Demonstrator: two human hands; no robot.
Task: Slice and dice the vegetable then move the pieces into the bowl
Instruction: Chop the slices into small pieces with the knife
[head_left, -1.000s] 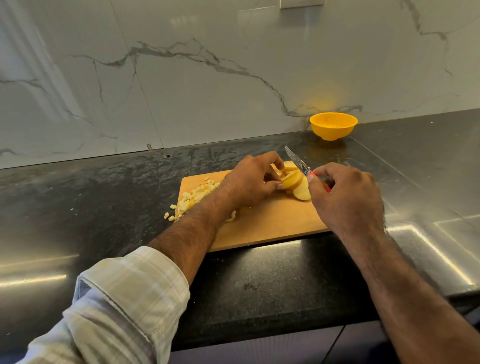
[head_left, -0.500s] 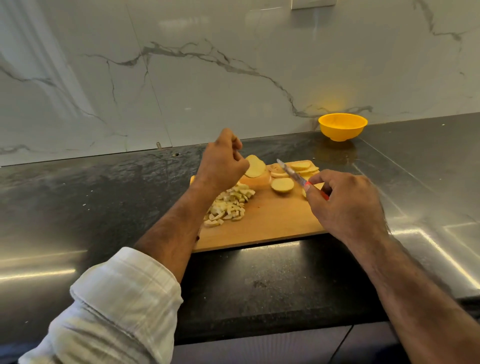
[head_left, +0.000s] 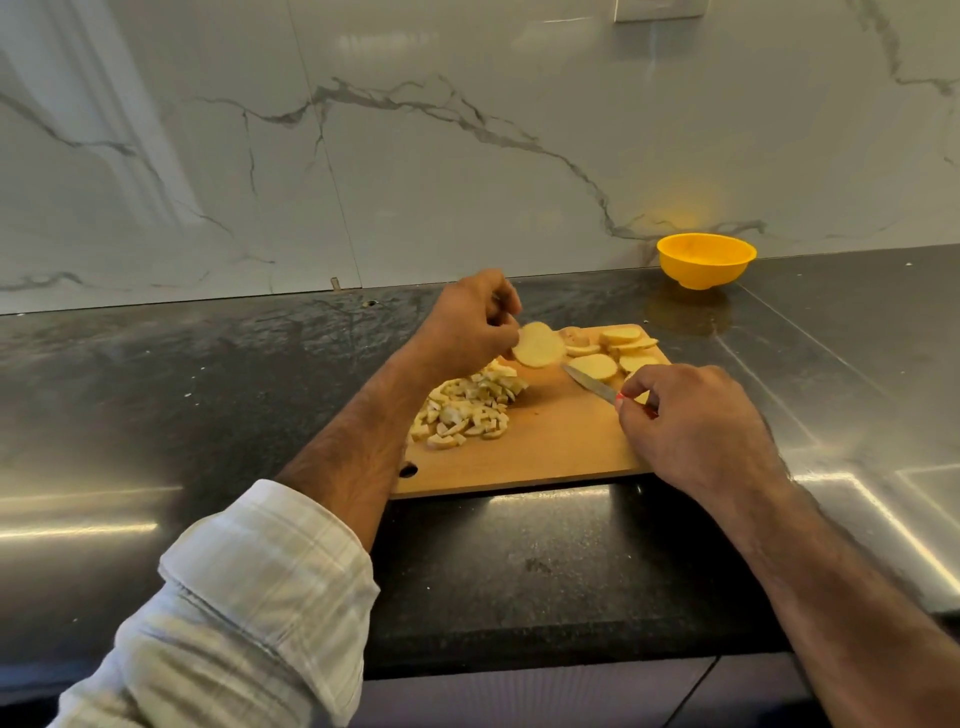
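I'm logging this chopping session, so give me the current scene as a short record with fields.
left hand: pinches one round slice, lifted over the board
right hand: grips the knife, blade lying low over the board
cutting board: diced pile at left, uncut slices at far right
bowl: yellow, behind the board by the wall; contents not visible

Single view from the camera on my head, looking forward and down across the dark counter (head_left: 218, 395) toward the marble wall (head_left: 467, 156). My forearms enter from the bottom edge; the cutting board (head_left: 545, 457) lies near, at frame centre. Wide-angle lens.
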